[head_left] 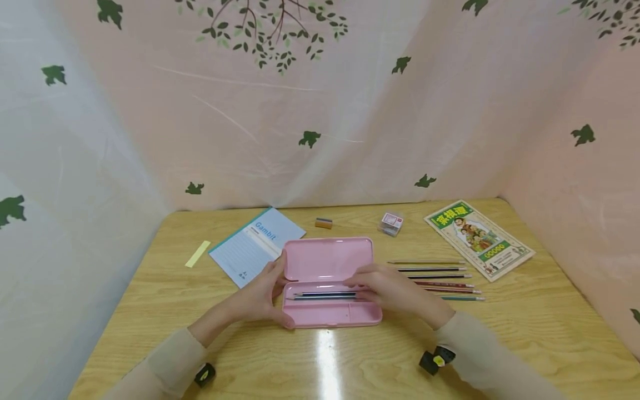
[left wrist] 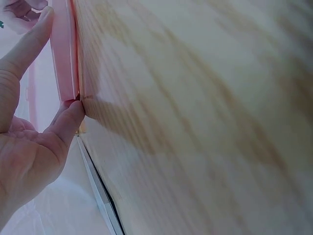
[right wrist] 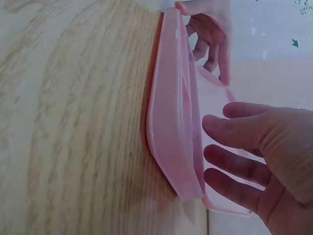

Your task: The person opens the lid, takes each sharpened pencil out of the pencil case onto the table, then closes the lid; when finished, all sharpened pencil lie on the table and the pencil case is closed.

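A pink pencil case (head_left: 332, 315) lies on the table with its lid raised towards the back. Two dark pencils (head_left: 320, 296) lie side by side in its rear compartment. My left hand (head_left: 257, 291) holds the case's left end, thumb at the front corner and fingers near the hinge; the left wrist view shows that thumb and a fingertip against the pink side. Over the right part of the case is my right hand (head_left: 382, 286), covering the pencils' right ends. Its fingers (right wrist: 234, 164) are spread and loosely bent in the right wrist view, with nothing visible between them.
Several pencils (head_left: 440, 276) lie in a row right of the case. Behind are a blue notebook (head_left: 250, 244), a pale yellow strip (head_left: 198, 254), a small orange-brown sharpener (head_left: 323, 223), a small clear box with a label (head_left: 391, 223) and an illustrated booklet (head_left: 480, 239).
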The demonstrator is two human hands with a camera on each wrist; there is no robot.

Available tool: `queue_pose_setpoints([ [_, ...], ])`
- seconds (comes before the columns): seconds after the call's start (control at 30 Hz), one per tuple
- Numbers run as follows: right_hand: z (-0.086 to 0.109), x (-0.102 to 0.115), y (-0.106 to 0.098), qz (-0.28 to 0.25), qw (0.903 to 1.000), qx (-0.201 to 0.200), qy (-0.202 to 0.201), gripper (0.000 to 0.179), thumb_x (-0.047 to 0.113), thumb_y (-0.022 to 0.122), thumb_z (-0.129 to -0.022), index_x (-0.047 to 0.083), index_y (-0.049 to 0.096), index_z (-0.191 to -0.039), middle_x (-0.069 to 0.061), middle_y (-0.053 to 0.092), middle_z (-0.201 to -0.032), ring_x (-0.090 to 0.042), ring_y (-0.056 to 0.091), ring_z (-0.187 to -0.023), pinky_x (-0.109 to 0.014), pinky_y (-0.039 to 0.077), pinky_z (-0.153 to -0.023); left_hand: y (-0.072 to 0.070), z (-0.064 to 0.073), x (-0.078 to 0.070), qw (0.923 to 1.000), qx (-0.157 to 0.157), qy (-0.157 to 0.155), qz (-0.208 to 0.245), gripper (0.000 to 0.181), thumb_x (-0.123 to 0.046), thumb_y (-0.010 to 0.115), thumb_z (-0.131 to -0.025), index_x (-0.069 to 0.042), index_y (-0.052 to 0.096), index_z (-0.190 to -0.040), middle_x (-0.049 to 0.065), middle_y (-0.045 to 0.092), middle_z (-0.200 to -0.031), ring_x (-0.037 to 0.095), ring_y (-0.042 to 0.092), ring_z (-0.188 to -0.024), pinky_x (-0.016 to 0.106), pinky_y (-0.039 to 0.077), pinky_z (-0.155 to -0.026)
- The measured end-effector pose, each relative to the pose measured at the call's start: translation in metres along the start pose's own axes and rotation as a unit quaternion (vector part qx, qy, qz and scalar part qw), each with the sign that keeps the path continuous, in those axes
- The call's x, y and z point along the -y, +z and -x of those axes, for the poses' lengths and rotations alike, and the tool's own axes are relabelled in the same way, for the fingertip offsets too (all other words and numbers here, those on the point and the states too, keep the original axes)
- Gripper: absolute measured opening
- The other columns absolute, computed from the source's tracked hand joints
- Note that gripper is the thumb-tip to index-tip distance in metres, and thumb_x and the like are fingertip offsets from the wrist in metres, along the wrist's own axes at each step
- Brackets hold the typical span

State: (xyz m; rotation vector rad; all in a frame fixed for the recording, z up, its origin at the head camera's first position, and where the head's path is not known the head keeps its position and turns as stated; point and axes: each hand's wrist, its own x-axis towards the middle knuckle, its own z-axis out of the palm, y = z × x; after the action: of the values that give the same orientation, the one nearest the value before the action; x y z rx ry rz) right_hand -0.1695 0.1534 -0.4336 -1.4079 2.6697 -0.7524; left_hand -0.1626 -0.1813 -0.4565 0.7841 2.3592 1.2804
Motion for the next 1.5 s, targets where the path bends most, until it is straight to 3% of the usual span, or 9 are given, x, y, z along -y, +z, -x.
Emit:
queue_pose_setpoints([
  [0.17,-0.005,0.002,0.005,-0.014,0.9989,0.032,0.031,0.033,0.002,0.073,-0.092,0.011,0.074,-0.124,0.002,0.071,-0.105,-0.008,0.064,-0.094,-0.027,0.058,-0.084,0.0,0.0,-0.002,1.0,0.0,0.009,0.002,0.15,-0.026,0.1,-0.062,-0.019,-0.012,-0.162,0.015,0.031,-0.137,0.024,0.048,-0.125,0.033,0.037,-0.114],
  [0.37,-0.008,0.004,0.011,-0.005,0.9983,0.046,0.036,0.03,0.001,0.074,-0.091,0.012,0.076,-0.119,0.004,0.072,-0.106,-0.008,0.064,-0.095,-0.029,0.058,-0.084,-0.001,0.0,-0.003,1.0,0.0,0.005,-0.004,0.151,-0.025,0.1,-0.062,-0.017,-0.012,-0.162,0.014,0.031,-0.138,0.023,0.045,-0.126,0.032,0.037,-0.114],
  [0.77,-0.011,0.006,0.017,0.066,0.9969,0.029,0.03,0.023,0.004,0.077,-0.089,0.016,0.079,-0.108,0.004,0.07,-0.102,-0.012,0.065,-0.093,-0.029,0.058,-0.08,-0.001,0.001,-0.002,1.0,0.003,-0.004,0.001,0.151,-0.025,0.1,-0.062,-0.017,-0.012,-0.162,0.016,0.03,-0.14,0.023,0.051,-0.124,0.032,0.036,-0.114],
  [0.93,-0.012,0.006,0.02,0.068,0.9967,0.022,0.039,0.015,0.006,0.077,-0.09,0.017,0.079,-0.099,0.006,0.067,-0.096,-0.008,0.061,-0.086,-0.026,0.057,-0.076,-0.001,0.001,-0.003,1.0,0.004,-0.006,0.006,0.15,-0.025,0.1,-0.063,-0.018,-0.013,-0.162,0.016,0.029,-0.14,0.024,0.052,-0.124,0.032,0.037,-0.114],
  [1.27,-0.014,0.012,0.02,0.061,0.9946,0.037,0.075,0.017,0.006,0.077,-0.09,0.014,0.081,-0.104,0.002,0.067,-0.098,-0.009,0.062,-0.086,-0.025,0.058,-0.077,0.0,0.002,-0.002,1.0,0.001,-0.005,0.001,0.15,-0.027,0.1,-0.063,-0.017,-0.012,-0.162,0.018,0.03,-0.142,0.026,0.052,-0.125,0.032,0.039,-0.113],
  [1.5,-0.014,0.012,0.022,0.063,0.9947,0.034,0.073,0.019,0.005,0.077,-0.089,0.013,0.081,-0.106,0.002,0.07,-0.097,-0.01,0.066,-0.088,-0.026,0.059,-0.078,-0.001,0.002,-0.001,1.0,-0.001,-0.007,-0.001,0.151,-0.028,0.1,-0.062,-0.014,-0.011,-0.162,0.018,0.029,-0.143,0.026,0.053,-0.126,0.031,0.039,-0.112],
])
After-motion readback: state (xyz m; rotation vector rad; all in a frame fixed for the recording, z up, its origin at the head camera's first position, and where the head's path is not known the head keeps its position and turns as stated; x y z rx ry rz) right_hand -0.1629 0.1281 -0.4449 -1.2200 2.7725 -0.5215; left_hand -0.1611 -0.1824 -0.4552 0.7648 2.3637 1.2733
